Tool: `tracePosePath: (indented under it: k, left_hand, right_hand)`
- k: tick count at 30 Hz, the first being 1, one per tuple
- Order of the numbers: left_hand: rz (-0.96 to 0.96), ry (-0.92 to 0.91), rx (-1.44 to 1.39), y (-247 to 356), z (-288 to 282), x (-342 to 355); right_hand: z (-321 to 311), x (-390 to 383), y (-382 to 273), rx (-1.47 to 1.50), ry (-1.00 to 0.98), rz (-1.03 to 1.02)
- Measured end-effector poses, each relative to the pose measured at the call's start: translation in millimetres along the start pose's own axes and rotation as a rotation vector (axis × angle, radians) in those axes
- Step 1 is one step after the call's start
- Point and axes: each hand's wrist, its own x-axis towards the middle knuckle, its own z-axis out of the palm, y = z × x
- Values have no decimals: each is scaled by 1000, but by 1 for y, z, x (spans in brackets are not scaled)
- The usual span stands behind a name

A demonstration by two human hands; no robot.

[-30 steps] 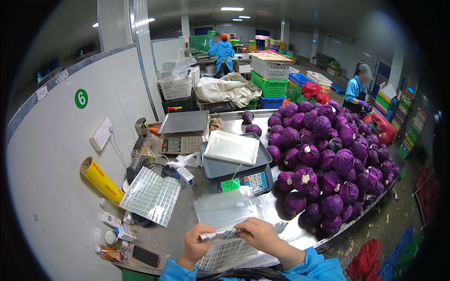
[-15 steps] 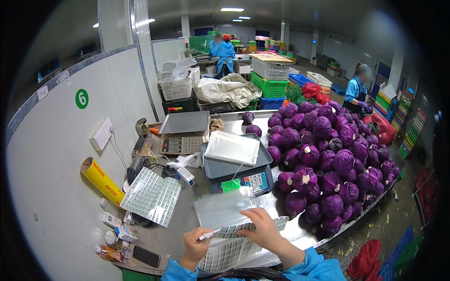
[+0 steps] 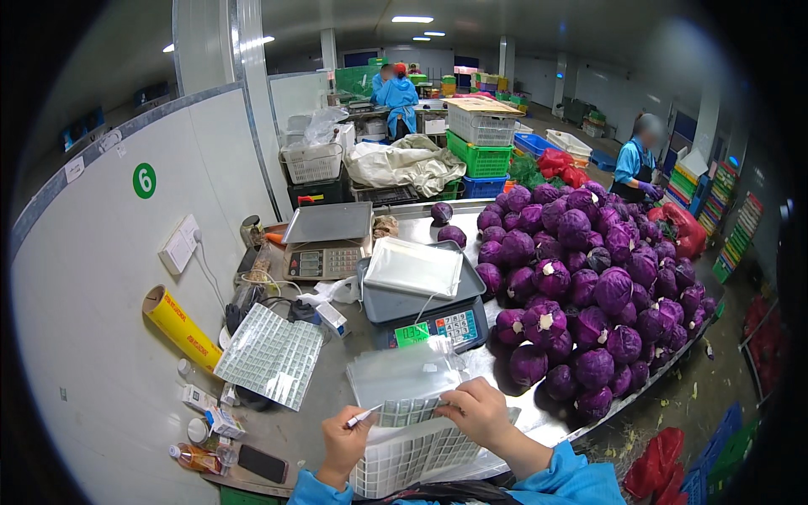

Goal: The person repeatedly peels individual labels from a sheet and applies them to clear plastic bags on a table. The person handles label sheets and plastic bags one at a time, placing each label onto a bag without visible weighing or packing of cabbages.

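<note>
My right hand (image 3: 480, 414) pinches the right end of a narrow strip of small labels (image 3: 409, 412), thumb and fingers pressed together. At the strip's left end my left hand (image 3: 343, 439) is closed around a thin white strip (image 3: 364, 416), whose exact kind I cannot make out. Just beyond both hands lies a stack of clear plastic bags (image 3: 396, 376). Under my hands stands a white lattice basket (image 3: 412, 463), partly hidden by my right wrist. A digital scale (image 3: 454, 326) sits farther back, with more clear bags (image 3: 414, 267) on its platform.
Purple cabbages (image 3: 581, 286) are heaped on the right of the metal table. To the left are a label sheet (image 3: 273, 355), a yellow roll (image 3: 181, 328), a phone (image 3: 263, 463) and a bottle (image 3: 195, 458). A second scale (image 3: 324, 244) stands behind. Co-workers are in the background.
My right hand has shifted slightly right and now grips the strip's end, where its fingers were spread before. The thin white strip in my left hand now tilts upward.
</note>
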Motion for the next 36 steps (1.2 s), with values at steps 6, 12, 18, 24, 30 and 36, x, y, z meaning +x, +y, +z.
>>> tracePosePath:
  k: [6, 12, 18, 24, 30, 36]
  left_hand:
    - [86, 40, -76, -8, -6, 2]
    - [21, 65, -50, -18, -7, 2]
    - [-151, 53, -215, -14, -4, 7]
    - [-138, 32, -217, -10, -8, 6]
    - [21, 20, -301, -18, -6, 9]
    - [169, 49, -176, -17, -10, 13]
  right_hand:
    - [-18, 8, 20, -16, -256, 79]
    - [-18, 8, 18, -50, -158, 33]
    - [-13, 1, 22, -165, 112, -176]
    - [-32, 19, 16, -121, -52, 54]
    - [-36, 12, 23, 14, -373, 200]
    - [-31, 8, 25, -27, -430, 137]
